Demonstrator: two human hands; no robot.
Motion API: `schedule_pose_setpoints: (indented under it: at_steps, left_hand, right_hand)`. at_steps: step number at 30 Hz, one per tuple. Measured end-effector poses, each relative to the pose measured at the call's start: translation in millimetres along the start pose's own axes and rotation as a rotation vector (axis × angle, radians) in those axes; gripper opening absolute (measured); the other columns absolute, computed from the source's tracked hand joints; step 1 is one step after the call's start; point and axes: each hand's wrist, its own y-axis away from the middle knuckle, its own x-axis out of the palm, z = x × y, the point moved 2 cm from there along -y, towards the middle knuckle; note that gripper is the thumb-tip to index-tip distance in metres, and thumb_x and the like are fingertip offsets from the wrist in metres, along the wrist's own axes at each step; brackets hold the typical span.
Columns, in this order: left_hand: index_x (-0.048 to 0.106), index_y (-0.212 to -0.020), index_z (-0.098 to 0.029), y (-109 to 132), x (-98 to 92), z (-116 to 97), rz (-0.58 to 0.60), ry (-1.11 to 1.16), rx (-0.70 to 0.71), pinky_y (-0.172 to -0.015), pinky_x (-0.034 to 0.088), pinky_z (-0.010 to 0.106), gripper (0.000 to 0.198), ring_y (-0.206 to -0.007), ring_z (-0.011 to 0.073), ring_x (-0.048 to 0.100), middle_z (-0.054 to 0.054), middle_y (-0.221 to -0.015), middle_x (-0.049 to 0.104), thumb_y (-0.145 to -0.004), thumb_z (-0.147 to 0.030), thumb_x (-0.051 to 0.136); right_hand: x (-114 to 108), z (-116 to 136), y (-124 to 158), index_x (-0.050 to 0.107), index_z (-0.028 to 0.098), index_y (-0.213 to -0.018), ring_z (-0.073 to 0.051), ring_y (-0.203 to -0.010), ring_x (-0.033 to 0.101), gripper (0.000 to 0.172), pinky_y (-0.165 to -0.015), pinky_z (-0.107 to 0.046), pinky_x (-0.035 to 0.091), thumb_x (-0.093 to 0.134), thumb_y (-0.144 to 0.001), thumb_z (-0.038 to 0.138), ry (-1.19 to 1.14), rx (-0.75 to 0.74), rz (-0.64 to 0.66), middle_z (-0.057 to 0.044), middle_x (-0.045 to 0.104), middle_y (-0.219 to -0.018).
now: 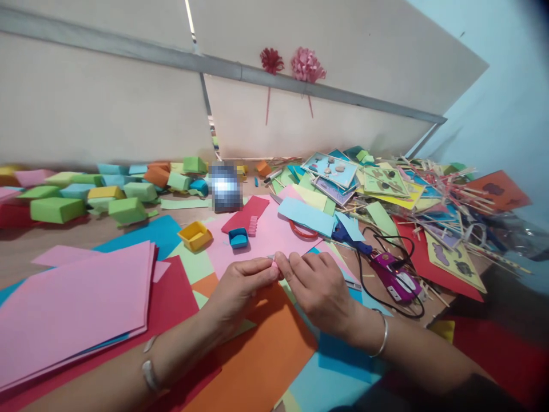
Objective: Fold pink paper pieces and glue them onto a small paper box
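Note:
My left hand (242,286) and my right hand (319,289) meet above the coloured sheets, fingertips pinched together. Between them is a small piece of pink paper (275,266), mostly hidden by the fingers. Just beyond the hands, a small blue paper box (238,238) stands open-topped beside a pink notched paper strip (253,226). A yellow paper box (195,235) sits a little to the left. Under the hands lies an orange sheet (278,337).
Pink sheets (81,303) are stacked at left, with several folded paper blocks (58,210) behind. Red-handled scissors (303,230), a blue glue gun (351,239) and a purple power strip (397,278) with black cable lie right. Paper flowers (307,64) hang on the panel behind.

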Motion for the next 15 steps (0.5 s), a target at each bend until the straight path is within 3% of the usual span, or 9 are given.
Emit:
schedule_pose_setpoints:
  at_steps: [5,10,15]
  left_hand:
    - [0.078,-0.074,-0.017,0.0,-2.1,0.0,0.004,-0.05,0.016,-0.063,0.04,0.02,0.026,-0.065,0.0092,0.048,-0.001,-0.068,0.065,-0.062,-0.038,0.086]
    - [0.078,-0.081,-0.017,-0.8,-3.4,2.4,-0.017,-0.073,0.0,-0.063,0.04,0.021,0.03,-0.068,0.0102,0.05,0.001,-0.073,0.066,-0.063,-0.04,0.085]
    - [0.072,-0.059,-0.016,0.0,0.0,0.6,0.006,-0.028,-0.021,-0.057,0.038,0.022,0.028,-0.056,0.0089,0.042,-0.004,-0.051,0.05,-0.062,-0.04,0.086]
  right_hand:
    - [-1.4,-5.3,0.9,0.054,0.008,-0.128,-0.019,-0.068,0.042,0.033,-0.059,-0.036,0.025,0.036,-0.1,0.012,-0.096,0.059,-0.057,-0.006,0.063,-0.083]
    - [0.7,-0.7,3.2,0.054,0.005,-0.127,-0.019,-0.068,0.044,0.035,-0.058,-0.036,0.026,0.035,-0.098,0.009,-0.052,0.032,-0.054,-0.008,0.063,-0.082]
    - [-0.3,6.4,1.0,0.058,-0.001,-0.122,-0.02,-0.061,0.045,0.033,-0.054,-0.035,0.025,0.044,-0.093,0.006,0.079,-0.02,-0.061,-0.01,0.062,-0.074]
